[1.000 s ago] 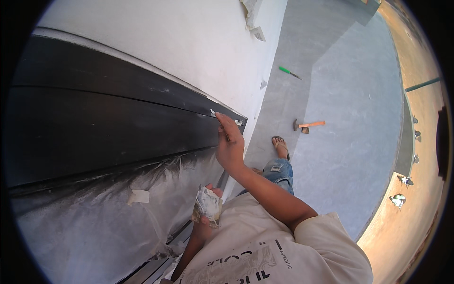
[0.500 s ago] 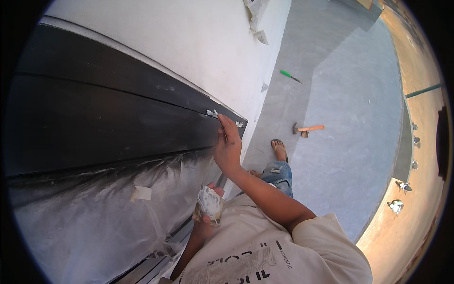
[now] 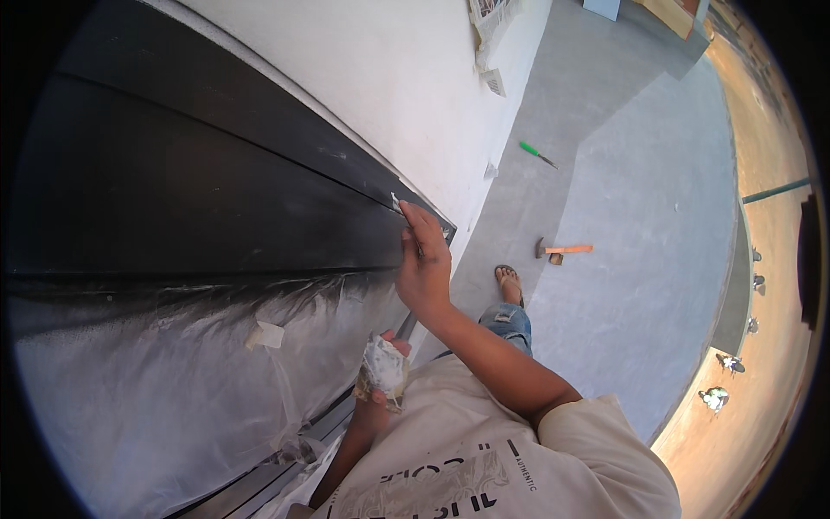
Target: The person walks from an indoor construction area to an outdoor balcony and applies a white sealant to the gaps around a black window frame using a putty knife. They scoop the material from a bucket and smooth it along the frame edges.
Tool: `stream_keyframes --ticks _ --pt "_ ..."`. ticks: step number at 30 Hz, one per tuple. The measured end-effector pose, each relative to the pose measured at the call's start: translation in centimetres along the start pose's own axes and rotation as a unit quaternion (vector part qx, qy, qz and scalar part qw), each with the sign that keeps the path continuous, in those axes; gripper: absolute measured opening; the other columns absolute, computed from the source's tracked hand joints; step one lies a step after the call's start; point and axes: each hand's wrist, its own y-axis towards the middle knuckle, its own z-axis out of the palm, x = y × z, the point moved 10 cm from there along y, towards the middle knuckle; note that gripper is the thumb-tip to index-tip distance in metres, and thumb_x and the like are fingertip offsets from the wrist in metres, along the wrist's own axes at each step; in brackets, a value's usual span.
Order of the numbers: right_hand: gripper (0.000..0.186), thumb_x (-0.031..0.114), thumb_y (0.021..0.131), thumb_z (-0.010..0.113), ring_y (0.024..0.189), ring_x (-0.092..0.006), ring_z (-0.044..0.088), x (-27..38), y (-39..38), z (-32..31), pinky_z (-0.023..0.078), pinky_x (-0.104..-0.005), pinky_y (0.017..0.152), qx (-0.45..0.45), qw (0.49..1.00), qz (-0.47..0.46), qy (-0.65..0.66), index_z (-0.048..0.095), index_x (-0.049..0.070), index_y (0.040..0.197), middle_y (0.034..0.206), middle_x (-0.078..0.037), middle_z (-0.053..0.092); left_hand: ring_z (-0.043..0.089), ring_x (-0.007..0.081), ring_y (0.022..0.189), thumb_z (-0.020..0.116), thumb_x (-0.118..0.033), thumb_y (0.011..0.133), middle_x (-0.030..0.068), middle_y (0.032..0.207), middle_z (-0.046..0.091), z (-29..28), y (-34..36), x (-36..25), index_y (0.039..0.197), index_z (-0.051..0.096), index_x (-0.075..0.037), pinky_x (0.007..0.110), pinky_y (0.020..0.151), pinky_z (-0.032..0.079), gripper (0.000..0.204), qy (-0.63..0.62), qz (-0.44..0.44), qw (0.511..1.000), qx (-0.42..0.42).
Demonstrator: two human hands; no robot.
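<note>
My right hand [image 3: 424, 270] is raised against the end of a dark panel [image 3: 199, 186], its fingers bent together around something thin that is mostly hidden. A small bit of white paste [image 3: 396, 202] shows at its fingertips, close to the groove in the panel. More white paste [image 3: 445, 233] sits at the panel's corner, partly behind the fingers. Lower down, near my shirt, my left hand [image 3: 379, 399] grips a flat, palm-sized piece smeared with white paste [image 3: 384, 363]. What that piece is made of is covered by the paste.
Clear plastic sheeting [image 3: 173, 372] hangs below the panel, with a scrap of tape [image 3: 264, 336] on it. A white wall [image 3: 363, 78] borders the panel. On the grey floor lie a green-handled tool [image 3: 538, 154] and a hammer [image 3: 566, 249]; my sandalled foot [image 3: 509, 284] stands nearby.
My right hand has moved slightly along the panel's end, and less white paste shows near its fingertips. My left hand keeps its hold on the paste-smeared piece. The view has tilted a little.
</note>
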Motion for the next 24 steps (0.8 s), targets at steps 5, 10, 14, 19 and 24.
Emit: stream_keyframes --ticks 5,10,14,19,24 --pt "0.045 -0.01 0.085 0.052 0.106 -0.0348 0.056 0.8 -0.6 2.2 0.046 -0.0361 0.091 -0.034 0.999 -0.014 0.004 0.054 0.005 0.128 0.12 -0.018 0.055 0.046 0.0225 0.123 0.067 -0.076 0.066 0.0109 0.129 0.046 0.3 -0.1 -0.2 0.144 0.022 0.002 0.039 0.108 0.033 0.119 -0.001 -0.004 1.0 -0.004" --pt "0.048 -0.011 0.083 0.054 0.106 -0.0346 0.056 0.5 -0.5 1.3 0.045 -0.0378 0.091 -0.001 0.999 -0.035 -0.023 0.055 0.005 0.127 0.121 -0.017 0.056 0.045 0.0197 0.121 0.067 -0.08 0.062 0.0103 0.13 0.048 0.7 0.3 -0.3 0.143 0.023 0.004 0.037 0.105 0.032 0.125 0.002 -0.013 1.0 -0.002" --pt "0.047 -0.011 0.082 0.055 0.107 -0.0339 0.057 1.2 1.3 0.2 0.044 -0.0383 0.092 0.015 0.995 -0.096 -0.029 0.058 0.006 0.125 0.12 -0.016 0.058 0.045 0.0198 0.121 0.065 -0.079 0.065 0.0107 0.13 0.047 1.3 0.8 -1.1 0.143 0.023 0.004 0.037 0.106 0.031 0.122 0.008 0.013 1.0 0.021" --pt "0.044 -0.011 0.081 0.057 0.107 -0.0329 0.057 1.5 1.3 0.6 0.043 -0.0377 0.092 0.037 0.991 -0.12 -0.045 0.061 0.006 0.121 0.118 -0.014 0.06 0.046 0.0218 0.123 0.067 -0.074 0.067 0.0105 0.131 0.045 1.2 0.5 -0.6 0.144 0.021 0.002 0.037 0.109 0.032 0.117 -0.024 0.007 1.0 0.018" --pt "0.042 -0.011 0.08 0.058 0.106 -0.0313 0.057 0.8 0.2 0.7 0.043 -0.0369 0.091 0.08 0.987 -0.131 -0.053 0.061 0.006 0.118 0.118 -0.013 0.06 0.044 0.0219 0.126 0.067 -0.073 0.068 0.0097 0.133 0.045 1.9 0.8 -0.5 0.145 0.02 0.001 0.036 0.109 0.032 0.117 -0.042 -0.012 0.998 0.039"
